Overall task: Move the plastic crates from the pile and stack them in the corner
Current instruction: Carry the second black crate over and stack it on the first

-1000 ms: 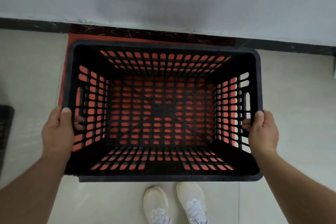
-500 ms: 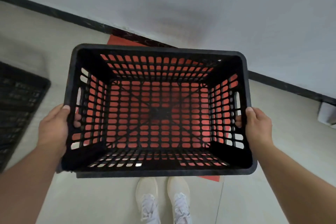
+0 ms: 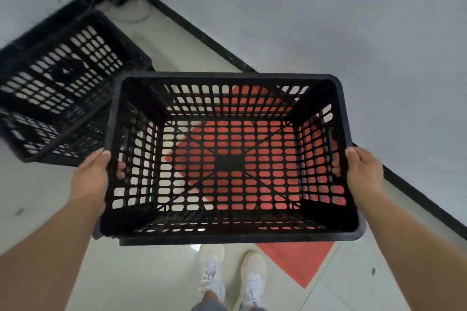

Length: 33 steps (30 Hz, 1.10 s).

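Note:
I hold a black slotted plastic crate [image 3: 228, 79] level in front of me, above the floor, its open top facing me. My left hand [image 3: 92, 177] grips its left handle slot and my right hand [image 3: 362, 171] grips its right handle slot, fingers hooked through the wall. To the upper left, near the room corner, another black crate [image 3: 63, 78] sits on the floor, seemingly nested in or on a second one. The held crate's left edge overlaps that pile in view.
A red floor tile [image 3: 298, 260] shows under and through the held crate. A grey wall [image 3: 328, 20] with a black skirting runs diagonally on the right; cables [image 3: 126, 2] lie in the corner. My white shoes [image 3: 232, 275] stand on pale tiles.
My view has swung left: the crate in my hands moved off the red tile toward the corner, and the black crates on the floor have come fully into sight.

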Tool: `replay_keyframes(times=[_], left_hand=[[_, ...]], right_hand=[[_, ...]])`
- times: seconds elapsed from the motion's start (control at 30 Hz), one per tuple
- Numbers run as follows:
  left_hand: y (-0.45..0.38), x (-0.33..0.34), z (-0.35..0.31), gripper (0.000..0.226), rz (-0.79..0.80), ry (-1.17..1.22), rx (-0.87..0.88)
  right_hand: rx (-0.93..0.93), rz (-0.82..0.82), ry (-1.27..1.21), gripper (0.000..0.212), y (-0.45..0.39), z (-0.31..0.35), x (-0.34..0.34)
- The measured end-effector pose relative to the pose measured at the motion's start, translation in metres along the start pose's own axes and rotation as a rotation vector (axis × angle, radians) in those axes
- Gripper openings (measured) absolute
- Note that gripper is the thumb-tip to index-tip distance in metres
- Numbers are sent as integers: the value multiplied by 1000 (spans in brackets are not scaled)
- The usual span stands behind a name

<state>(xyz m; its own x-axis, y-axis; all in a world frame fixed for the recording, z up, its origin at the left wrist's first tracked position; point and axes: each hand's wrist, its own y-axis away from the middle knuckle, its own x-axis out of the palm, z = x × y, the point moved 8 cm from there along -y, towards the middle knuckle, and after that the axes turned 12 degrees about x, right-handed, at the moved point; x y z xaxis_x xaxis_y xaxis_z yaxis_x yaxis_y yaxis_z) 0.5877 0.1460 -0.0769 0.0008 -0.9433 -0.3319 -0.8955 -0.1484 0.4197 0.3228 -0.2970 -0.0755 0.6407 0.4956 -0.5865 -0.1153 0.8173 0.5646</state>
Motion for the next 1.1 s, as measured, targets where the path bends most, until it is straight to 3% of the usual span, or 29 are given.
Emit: replay_keyframes(times=[0.5,1.1], left_hand=[[49,-172,-67,22,-265,55,-27],[-102,-309,-111,23,-437,168,-30]], right_hand=[[-343,171,202,31,105,168,76],[-527,267,255,31,203,343,285]])
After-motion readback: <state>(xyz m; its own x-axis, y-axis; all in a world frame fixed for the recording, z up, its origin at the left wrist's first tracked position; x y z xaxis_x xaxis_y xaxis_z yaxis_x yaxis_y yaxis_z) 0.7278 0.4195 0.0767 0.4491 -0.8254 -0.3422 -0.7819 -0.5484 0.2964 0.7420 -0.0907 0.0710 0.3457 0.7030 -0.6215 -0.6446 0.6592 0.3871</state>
